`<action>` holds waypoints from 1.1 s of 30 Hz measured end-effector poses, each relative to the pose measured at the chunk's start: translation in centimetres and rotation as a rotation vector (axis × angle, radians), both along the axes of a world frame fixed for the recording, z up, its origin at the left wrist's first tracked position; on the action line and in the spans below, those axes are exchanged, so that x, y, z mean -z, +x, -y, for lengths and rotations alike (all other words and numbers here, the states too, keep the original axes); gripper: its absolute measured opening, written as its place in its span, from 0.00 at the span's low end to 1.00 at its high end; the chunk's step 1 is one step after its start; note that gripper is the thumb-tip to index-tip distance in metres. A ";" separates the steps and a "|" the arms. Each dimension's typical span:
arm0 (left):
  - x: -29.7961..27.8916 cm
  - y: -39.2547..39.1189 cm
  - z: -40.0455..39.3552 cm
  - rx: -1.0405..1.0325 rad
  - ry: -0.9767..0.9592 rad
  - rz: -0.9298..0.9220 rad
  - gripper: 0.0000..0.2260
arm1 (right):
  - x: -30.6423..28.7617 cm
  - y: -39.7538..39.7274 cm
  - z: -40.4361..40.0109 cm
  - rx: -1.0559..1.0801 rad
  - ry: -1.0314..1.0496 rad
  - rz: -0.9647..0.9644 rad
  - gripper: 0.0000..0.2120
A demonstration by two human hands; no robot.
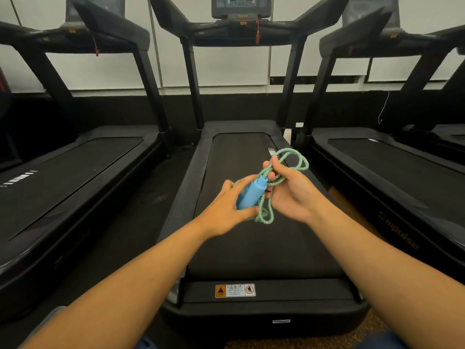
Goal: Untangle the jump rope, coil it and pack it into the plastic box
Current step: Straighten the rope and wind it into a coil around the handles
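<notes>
A jump rope with a light blue handle and a green-and-blue braided cord is held above the middle treadmill's belt. My left hand grips the blue handle from the left side. My right hand pinches several cord loops just right of the handle's top. One bunch of loops sticks up past my right fingers; another hangs below the handle. No plastic box is in view.
The middle treadmill runs straight ahead, its console at the top. Two more treadmills flank it at left and right. A warning label sits on the near end cover.
</notes>
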State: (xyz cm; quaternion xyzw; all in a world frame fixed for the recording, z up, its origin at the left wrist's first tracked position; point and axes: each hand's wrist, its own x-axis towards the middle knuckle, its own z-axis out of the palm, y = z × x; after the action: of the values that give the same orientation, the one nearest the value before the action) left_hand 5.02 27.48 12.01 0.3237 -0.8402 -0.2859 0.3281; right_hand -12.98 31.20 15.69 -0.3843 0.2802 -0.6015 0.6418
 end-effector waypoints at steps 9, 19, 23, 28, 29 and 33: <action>-2.0 0.1 -0.1 -0.121 0.253 -0.520 0.07 | 0.6 -0.8 0.1 0.053 0.001 -0.261 0.24; -2.7 2.5 0.8 -0.096 0.466 -0.712 0.05 | 0.7 -1.6 0.4 0.295 -0.027 -0.508 0.20; -2.7 3.1 1.2 -0.213 0.466 -0.761 0.04 | 0.4 -1.8 0.5 0.369 -0.026 -0.484 0.15; -3.2 3.5 1.0 -0.184 0.529 -0.801 0.07 | 0.4 -1.9 0.5 0.340 -0.025 -0.487 0.11; -3.3 3.6 1.0 -0.197 0.522 -0.804 0.07 | 0.4 -2.0 0.6 0.340 -0.019 -0.487 0.12; -3.3 4.3 1.2 -0.315 0.435 -0.696 0.05 | 0.2 -2.2 0.7 0.372 0.028 -0.451 0.13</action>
State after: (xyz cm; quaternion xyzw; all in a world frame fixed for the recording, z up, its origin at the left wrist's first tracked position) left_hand 9.31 26.27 15.33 0.3937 -0.5400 -0.4948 0.5555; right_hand -15.15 30.48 15.52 -0.4415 0.4895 -0.6044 0.4473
